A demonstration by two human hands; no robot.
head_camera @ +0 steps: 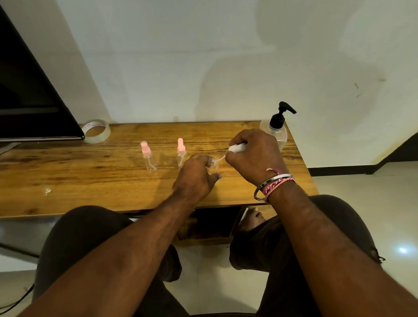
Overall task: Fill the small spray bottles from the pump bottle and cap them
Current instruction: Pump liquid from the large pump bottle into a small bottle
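Hands near the desk's (51, 173) right edge: left hand (194, 177) grips open bottle (212, 164), right hand (253, 156) pinches white sprayer (236, 147)

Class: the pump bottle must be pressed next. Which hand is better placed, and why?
The right hand: the pump bottle stands just beyond it at the table's right end. It must first set down the white spray cap. The left hand steadies the open small bottle.

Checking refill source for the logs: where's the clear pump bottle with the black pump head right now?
In the head view, the clear pump bottle with the black pump head stands at the wooden table's far right corner, just behind the right hand.
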